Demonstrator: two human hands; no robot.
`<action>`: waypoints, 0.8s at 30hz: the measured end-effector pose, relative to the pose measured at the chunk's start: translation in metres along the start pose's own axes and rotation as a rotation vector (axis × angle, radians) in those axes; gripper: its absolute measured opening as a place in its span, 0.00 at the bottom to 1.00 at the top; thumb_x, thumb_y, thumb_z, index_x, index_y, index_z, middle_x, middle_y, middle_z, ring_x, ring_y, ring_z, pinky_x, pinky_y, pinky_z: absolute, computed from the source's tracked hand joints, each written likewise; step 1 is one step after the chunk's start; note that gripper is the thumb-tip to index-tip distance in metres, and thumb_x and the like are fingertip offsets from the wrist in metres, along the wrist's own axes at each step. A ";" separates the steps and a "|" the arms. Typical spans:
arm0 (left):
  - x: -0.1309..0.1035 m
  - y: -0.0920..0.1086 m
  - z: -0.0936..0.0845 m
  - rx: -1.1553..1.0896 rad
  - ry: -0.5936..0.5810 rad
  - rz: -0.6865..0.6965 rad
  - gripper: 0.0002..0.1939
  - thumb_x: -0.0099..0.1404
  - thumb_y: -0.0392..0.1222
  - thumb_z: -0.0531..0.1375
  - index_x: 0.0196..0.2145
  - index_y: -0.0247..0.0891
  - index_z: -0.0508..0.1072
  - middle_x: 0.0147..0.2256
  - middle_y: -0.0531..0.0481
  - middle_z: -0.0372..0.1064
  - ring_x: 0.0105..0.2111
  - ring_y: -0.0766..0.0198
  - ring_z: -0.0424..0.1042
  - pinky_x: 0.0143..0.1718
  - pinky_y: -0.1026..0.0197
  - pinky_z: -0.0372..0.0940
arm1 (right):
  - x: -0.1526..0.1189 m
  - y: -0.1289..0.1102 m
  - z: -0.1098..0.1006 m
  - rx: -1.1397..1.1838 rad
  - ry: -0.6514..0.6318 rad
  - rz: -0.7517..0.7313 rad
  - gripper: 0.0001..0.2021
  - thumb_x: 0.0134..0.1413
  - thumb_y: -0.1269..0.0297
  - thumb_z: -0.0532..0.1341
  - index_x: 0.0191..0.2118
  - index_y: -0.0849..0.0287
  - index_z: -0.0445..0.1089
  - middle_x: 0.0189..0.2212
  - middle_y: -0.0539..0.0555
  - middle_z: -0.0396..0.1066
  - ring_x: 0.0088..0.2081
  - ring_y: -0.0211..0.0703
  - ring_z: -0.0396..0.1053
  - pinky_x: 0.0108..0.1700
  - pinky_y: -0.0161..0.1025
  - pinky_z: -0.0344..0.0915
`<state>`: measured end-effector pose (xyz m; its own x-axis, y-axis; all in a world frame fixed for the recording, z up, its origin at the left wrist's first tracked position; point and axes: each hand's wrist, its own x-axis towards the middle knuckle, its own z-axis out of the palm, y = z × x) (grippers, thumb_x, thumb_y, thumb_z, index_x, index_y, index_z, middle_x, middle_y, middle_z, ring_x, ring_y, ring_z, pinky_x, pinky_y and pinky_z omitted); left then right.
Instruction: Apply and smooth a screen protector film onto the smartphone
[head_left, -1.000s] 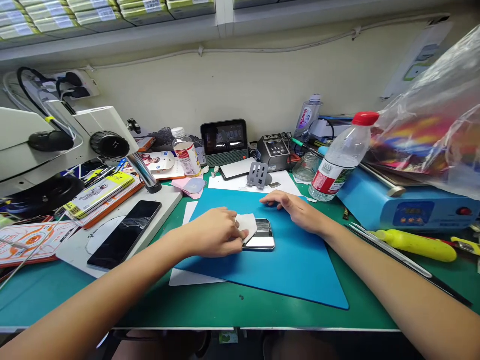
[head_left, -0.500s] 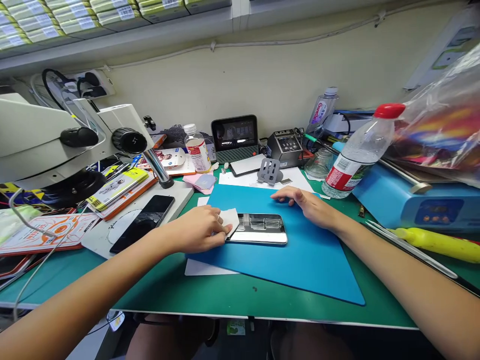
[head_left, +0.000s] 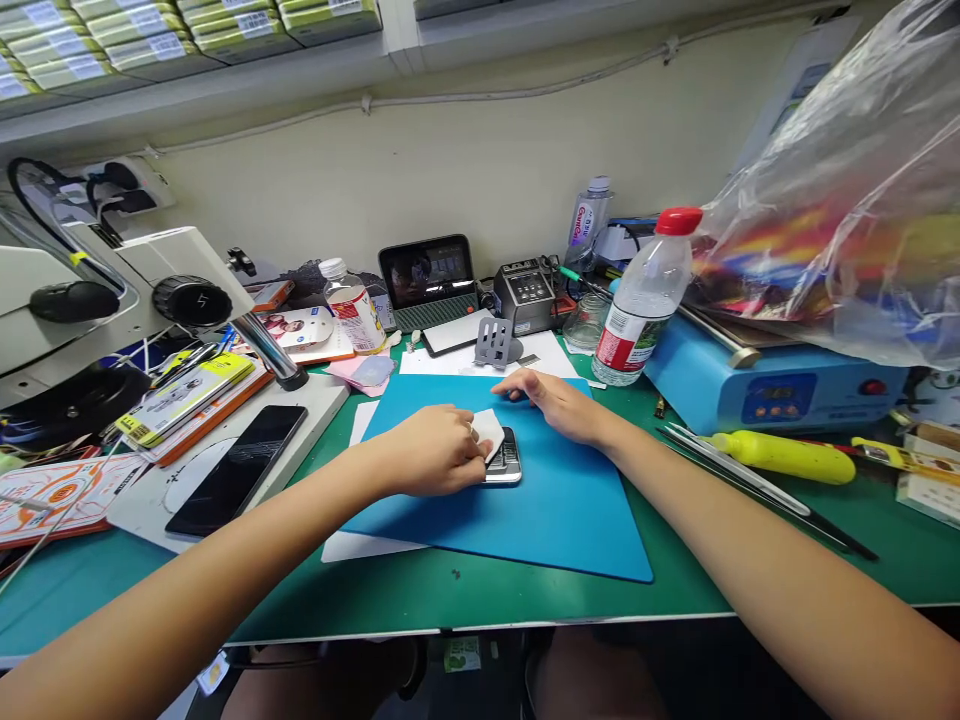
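Observation:
A phone [head_left: 511, 465] lies on the blue mat [head_left: 525, 530], its right end showing and the rest hidden under my left hand. My left hand [head_left: 439, 450] is closed on a folded white wipe [head_left: 490, 428] and presses it against the phone's surface. Just beyond the phone's far edge, my right hand [head_left: 553, 402] rests over the mat with its fingers loosely apart and nothing in them.
To the left, a dark phone [head_left: 236, 470] lies on the base of a microscope [head_left: 195, 300]. A red-capped bottle [head_left: 634, 320], a blue machine [head_left: 765, 385], tweezers [head_left: 750, 475] and a yellow-handled tool [head_left: 787, 455] stand or lie right. Behind is a small screen device [head_left: 427, 280].
My left hand has slid the wipe rightward along the phone, covering more of it. My right hand stays in about the same place. The camera view has turned to the right.

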<state>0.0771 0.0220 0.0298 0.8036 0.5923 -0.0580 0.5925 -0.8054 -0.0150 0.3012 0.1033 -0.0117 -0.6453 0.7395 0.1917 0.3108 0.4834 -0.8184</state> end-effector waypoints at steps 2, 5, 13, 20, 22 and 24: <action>0.012 0.005 -0.002 0.008 -0.023 0.004 0.21 0.76 0.40 0.49 0.26 0.38 0.71 0.26 0.48 0.76 0.31 0.59 0.68 0.34 0.56 0.54 | 0.000 0.000 0.000 0.013 0.003 -0.013 0.47 0.57 0.25 0.37 0.48 0.60 0.77 0.48 0.63 0.74 0.49 0.54 0.70 0.55 0.52 0.64; 0.023 0.009 -0.003 0.019 -0.031 0.005 0.20 0.76 0.41 0.48 0.28 0.38 0.72 0.27 0.49 0.77 0.32 0.58 0.70 0.34 0.56 0.54 | -0.001 0.000 0.000 0.024 0.003 -0.017 0.46 0.56 0.25 0.38 0.47 0.60 0.77 0.48 0.63 0.74 0.49 0.54 0.70 0.54 0.51 0.64; -0.008 -0.012 0.000 0.021 -0.003 -0.071 0.26 0.77 0.42 0.47 0.23 0.37 0.72 0.24 0.47 0.73 0.30 0.59 0.68 0.32 0.56 0.52 | -0.002 0.002 -0.003 0.028 -0.006 0.014 0.48 0.56 0.24 0.37 0.49 0.61 0.76 0.49 0.64 0.74 0.49 0.56 0.70 0.52 0.51 0.64; -0.072 -0.026 0.006 -0.067 0.038 -0.183 0.26 0.77 0.41 0.47 0.22 0.38 0.70 0.21 0.50 0.68 0.26 0.62 0.64 0.36 0.58 0.57 | -0.001 -0.001 -0.006 0.003 -0.032 0.050 0.51 0.53 0.22 0.36 0.51 0.60 0.76 0.50 0.64 0.74 0.50 0.58 0.70 0.52 0.53 0.64; -0.084 -0.023 0.008 -0.070 0.050 -0.199 0.26 0.78 0.41 0.46 0.23 0.38 0.71 0.21 0.50 0.68 0.27 0.62 0.64 0.37 0.58 0.58 | 0.000 -0.003 -0.007 -0.007 -0.025 0.057 0.51 0.53 0.22 0.35 0.51 0.60 0.77 0.50 0.64 0.75 0.49 0.58 0.70 0.52 0.53 0.64; -0.093 -0.017 0.009 -0.054 0.051 -0.197 0.26 0.78 0.42 0.45 0.24 0.38 0.71 0.21 0.49 0.68 0.27 0.61 0.65 0.37 0.57 0.58 | 0.000 -0.004 -0.007 -0.023 -0.017 0.060 0.51 0.53 0.22 0.35 0.51 0.59 0.77 0.50 0.64 0.75 0.48 0.57 0.69 0.52 0.54 0.64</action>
<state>-0.0086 -0.0195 0.0262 0.6727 0.7399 -0.0085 0.7397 -0.6722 0.0323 0.3047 0.1047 -0.0048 -0.6370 0.7593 0.1332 0.3648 0.4491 -0.8156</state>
